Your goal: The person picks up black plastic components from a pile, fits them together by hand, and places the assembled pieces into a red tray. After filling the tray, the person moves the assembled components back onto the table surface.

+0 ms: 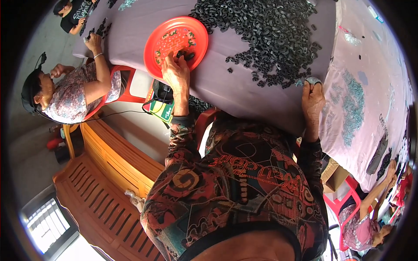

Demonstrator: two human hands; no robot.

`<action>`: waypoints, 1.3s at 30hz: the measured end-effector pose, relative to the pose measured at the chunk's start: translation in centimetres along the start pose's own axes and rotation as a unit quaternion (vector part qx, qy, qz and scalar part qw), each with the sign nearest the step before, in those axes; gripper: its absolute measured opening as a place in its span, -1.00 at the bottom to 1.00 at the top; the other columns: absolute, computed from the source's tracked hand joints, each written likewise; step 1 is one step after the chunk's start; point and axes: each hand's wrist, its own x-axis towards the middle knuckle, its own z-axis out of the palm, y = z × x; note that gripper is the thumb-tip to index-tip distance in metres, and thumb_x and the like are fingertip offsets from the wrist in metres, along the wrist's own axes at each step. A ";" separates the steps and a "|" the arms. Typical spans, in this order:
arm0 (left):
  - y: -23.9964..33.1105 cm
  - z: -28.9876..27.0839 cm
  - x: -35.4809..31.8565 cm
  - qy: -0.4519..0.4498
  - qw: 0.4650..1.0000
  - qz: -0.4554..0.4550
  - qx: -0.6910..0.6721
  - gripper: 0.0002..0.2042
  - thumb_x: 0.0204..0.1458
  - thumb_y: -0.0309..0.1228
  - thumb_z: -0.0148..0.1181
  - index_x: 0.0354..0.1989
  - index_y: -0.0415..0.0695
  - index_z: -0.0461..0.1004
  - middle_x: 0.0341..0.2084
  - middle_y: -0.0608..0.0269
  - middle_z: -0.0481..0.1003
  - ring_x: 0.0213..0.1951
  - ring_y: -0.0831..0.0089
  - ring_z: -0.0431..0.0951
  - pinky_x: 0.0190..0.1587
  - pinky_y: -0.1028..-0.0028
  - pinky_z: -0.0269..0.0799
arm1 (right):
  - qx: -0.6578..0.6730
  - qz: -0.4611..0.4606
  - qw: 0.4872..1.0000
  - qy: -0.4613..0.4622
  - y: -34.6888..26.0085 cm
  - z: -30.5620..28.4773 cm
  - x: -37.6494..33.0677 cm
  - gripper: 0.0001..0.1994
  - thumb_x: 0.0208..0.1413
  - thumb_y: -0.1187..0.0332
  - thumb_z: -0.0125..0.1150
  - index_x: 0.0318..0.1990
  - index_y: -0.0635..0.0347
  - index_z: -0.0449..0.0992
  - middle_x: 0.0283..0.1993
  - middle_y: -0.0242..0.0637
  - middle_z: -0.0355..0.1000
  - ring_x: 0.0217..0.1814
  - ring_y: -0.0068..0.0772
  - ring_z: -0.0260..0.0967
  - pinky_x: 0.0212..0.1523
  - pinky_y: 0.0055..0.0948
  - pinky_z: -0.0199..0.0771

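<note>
Over the red plate point(149, 52), my left hand point(176, 75) has its fingers drawn together at a few small black pieces point(188, 56). Whether it grips one of them I cannot make out. My right hand point(313, 100) is closed on a greyish, rounded thing point(313, 80) at the right side of the table. Tiny teal bits point(299, 81) show beside that thing. A broad heap of small black ring-like parts point(274, 39) spreads over the purple cloth point(213, 87) between my two hands and beyond them.
On the pink cloth point(333, 148) to the right lies a patch of small teal pieces point(353, 106). One person point(78, 93) sits at the left on a red chair point(126, 93), another point(76, 17) farther off. More people point(363, 224) are at the lower right. A wooden bench point(104, 200) stands at lower left.
</note>
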 end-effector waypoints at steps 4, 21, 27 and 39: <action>2.0 0.0 -0.9 0.063 0.994 0.089 -0.011 -0.83 -0.16 -0.53 0.16 -0.33 -0.17 0.40 -0.60 0.17 0.35 -0.51 0.22 0.37 -0.37 0.27 0.27 | -0.005 0.003 1.000 -0.006 0.1 0.0 0.1 -0.82 -0.02 0.38 0.14 -0.53 0.25 0.29 -0.45 -0.10 0.32 -0.45 0.02 0.32 -0.46 -0.13 0.32; 8.4 2.6 -3.0 -0.163 0.970 0.138 -0.111 -0.80 -0.16 -0.45 0.19 -0.32 -0.15 0.42 -0.50 0.17 0.37 -0.38 0.20 0.40 -0.27 0.28 0.26 | -0.009 -0.006 1.000 0.002 0.2 0.2 -0.1 -0.81 -0.02 0.36 0.13 -0.52 0.25 0.29 -0.43 -0.10 0.33 -0.43 0.04 0.32 -0.44 -0.11 0.32; 8.0 2.5 -3.3 -0.168 0.964 0.045 -0.201 -0.85 -0.12 -0.44 0.21 -0.38 -0.18 0.42 -0.56 0.15 0.39 -0.51 0.26 0.43 -0.37 0.35 0.34 | -0.003 -0.002 1.000 0.005 0.1 0.2 -0.1 -0.80 -0.02 0.37 0.13 -0.53 0.24 0.28 -0.45 -0.10 0.32 -0.45 0.03 0.32 -0.45 -0.12 0.31; 8.3 1.7 -3.0 -0.167 0.959 0.118 -0.194 -0.78 -0.15 -0.52 0.16 -0.25 -0.17 0.43 -0.50 0.16 0.42 -0.40 0.23 0.43 -0.26 0.34 0.33 | 0.007 -0.007 1.000 0.011 0.1 0.1 -0.2 -0.80 -0.02 0.37 0.13 -0.54 0.23 0.27 -0.46 -0.13 0.29 -0.45 0.01 0.31 -0.47 -0.13 0.32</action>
